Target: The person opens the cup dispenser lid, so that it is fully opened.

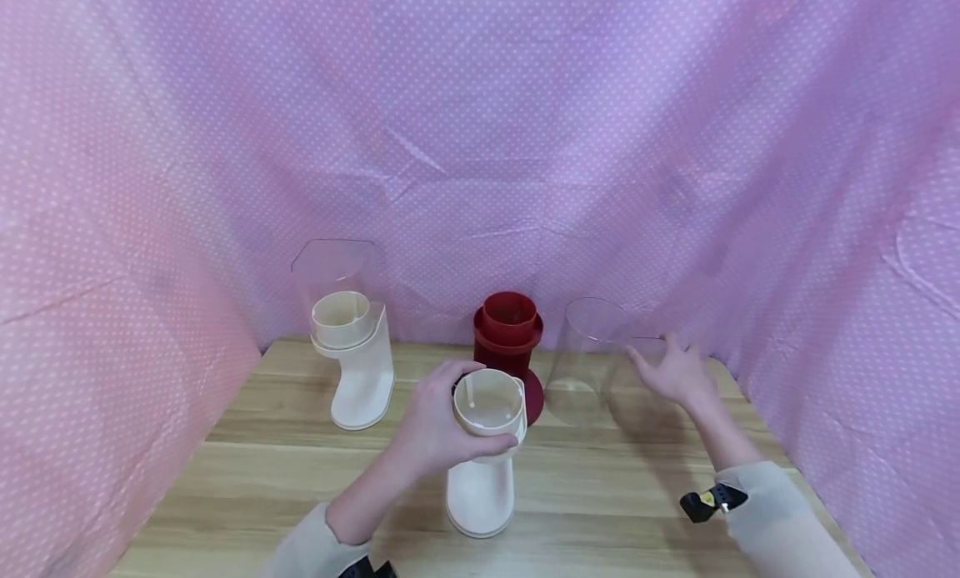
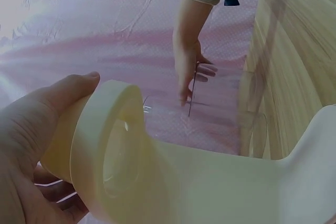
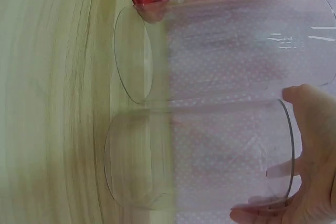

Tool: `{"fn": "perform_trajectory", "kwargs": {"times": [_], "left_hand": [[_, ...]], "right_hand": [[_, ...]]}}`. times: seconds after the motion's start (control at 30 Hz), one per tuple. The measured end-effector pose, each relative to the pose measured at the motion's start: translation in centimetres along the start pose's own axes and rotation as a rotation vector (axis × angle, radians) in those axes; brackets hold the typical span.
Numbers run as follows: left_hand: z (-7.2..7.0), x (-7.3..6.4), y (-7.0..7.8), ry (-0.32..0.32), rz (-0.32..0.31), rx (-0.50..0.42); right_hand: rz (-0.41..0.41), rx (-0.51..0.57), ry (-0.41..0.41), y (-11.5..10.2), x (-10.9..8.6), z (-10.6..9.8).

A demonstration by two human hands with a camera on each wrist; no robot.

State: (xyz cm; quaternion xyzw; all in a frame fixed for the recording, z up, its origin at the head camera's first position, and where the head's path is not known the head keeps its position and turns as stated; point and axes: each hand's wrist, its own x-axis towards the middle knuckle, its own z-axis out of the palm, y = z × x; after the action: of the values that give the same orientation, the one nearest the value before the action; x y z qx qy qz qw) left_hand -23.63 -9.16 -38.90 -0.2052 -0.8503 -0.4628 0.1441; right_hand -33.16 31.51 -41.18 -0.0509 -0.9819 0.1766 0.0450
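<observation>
My left hand (image 1: 438, 424) grips the round cream cup-like top of a white stand (image 1: 480, 499), thumb along the near side and fingers around the far side. The stand's curved neck and long foot show below the hand. Off to the right, my right hand (image 1: 678, 374) spans the upper rim of a clear plastic cylinder (image 3: 226, 156), thumb on one side and fingertips on the other. This cylinder stands upright on the table. Close beside it is a taller clear cylinder (image 3: 220, 51), also upright.
Behind the held stand is a similar red stand (image 1: 510, 332). Another white stand (image 1: 363, 386) at the back left has a clear plastic piece (image 1: 333, 266) behind its cup. Pink dotted cloth (image 1: 480, 145) hangs around the wooden table (image 1: 247, 486).
</observation>
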Motion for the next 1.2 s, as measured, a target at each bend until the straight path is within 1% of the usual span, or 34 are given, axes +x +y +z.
{"fn": "perform_trajectory", "kwargs": {"times": [0.1, 0.2, 0.33, 0.43, 0.53, 0.63, 0.7, 0.77, 0.93, 1.1, 1.2], "left_hand": [[-0.5, 0.3, 0.1, 0.0, -0.023, -0.039], [-1.5, 0.8, 0.0, 0.017, 0.0, -0.044], [-3.4, 1.9, -0.2, 0.066, 0.068, 0.027], [-4.8, 2.9, -0.5, 0.091, 0.092, 0.083], [-5.9, 4.1, -0.8, 0.106, 0.097, 0.133], [-6.6, 5.2, -1.5, 0.115, 0.091, 0.195], [-6.8, 5.8, -2.0, 0.115, 0.078, 0.234], [-6.9, 6.5, -2.6, 0.109, 0.052, 0.253], [-6.6, 7.8, -3.8, 0.09, -0.028, 0.264], [-6.1, 8.6, -4.6, 0.08, -0.063, 0.271], [-5.9, 9.1, -5.1, 0.065, -0.084, 0.264]], "right_hand": [[-0.017, 0.027, -0.001, 0.3, -0.2, 0.1], [-0.045, 0.067, -0.001, 0.9, -0.5, 0.1], [-0.095, 0.119, 0.036, 1.6, -0.7, 0.5], [-0.138, 0.135, 0.085, 1.9, -0.8, 0.7], [-0.159, 0.136, 0.125, 1.9, -0.8, 0.8], [-0.161, 0.134, 0.137, 1.9, -0.9, 1.0], [-0.158, 0.132, 0.139, 1.9, -1.0, 1.1], [-0.151, 0.13, 0.138, 1.9, -1.0, 1.1], [-0.138, 0.129, 0.14, 2.0, -1.1, 1.3], [-0.137, 0.139, 0.135, 2.0, -1.3, 1.2], [-0.143, 0.149, 0.146, 1.9, -1.3, 1.2]]}}
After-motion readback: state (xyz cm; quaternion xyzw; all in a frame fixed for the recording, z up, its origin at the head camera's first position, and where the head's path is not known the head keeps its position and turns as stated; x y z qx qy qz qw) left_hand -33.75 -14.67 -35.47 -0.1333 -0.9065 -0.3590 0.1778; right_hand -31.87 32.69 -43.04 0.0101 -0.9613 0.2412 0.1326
